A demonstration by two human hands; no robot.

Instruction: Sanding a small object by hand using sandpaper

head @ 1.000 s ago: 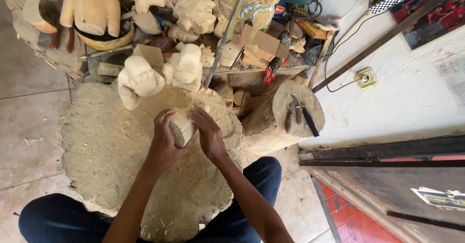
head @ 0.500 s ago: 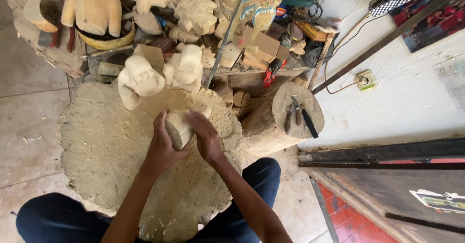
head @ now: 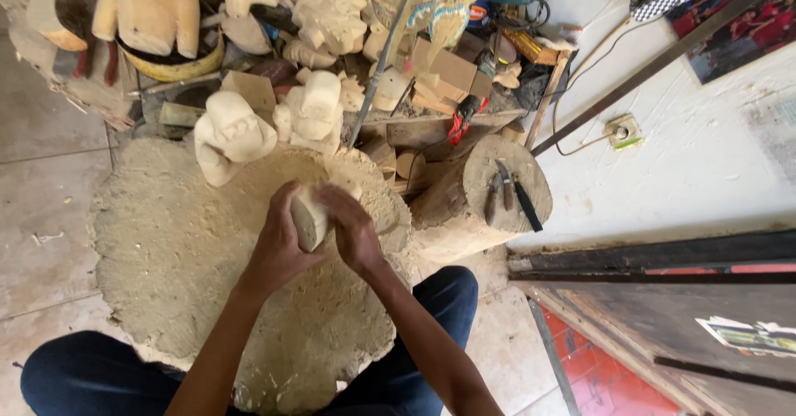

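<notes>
Over the middle of a round, dust-caked work slab [head: 166, 250] set on the tiled floor [head: 41, 209], a seated person grips a small pale wooden block [head: 308, 217] in both hands. Left hand [head: 278, 246] is wrapped around the block's near side; right hand [head: 352, 229] clasps it from the other side, fingers curled over the top. Both hands are closed on the piece, which is held just above the slab. At the slab's far edge stand two unfinished pale carvings, a rounded figure [head: 230, 138] and a taller one [head: 313, 113] just beside it. Past the slab's right edge, a log stump [head: 497, 188] carries several dark-handled tools [head: 510, 192] on its flat top. More rough carvings and wood offcuts [head: 439, 76] crowd the floor beyond. Dark blue trousers [head: 75, 379] show at the slab's near edge.
</notes>
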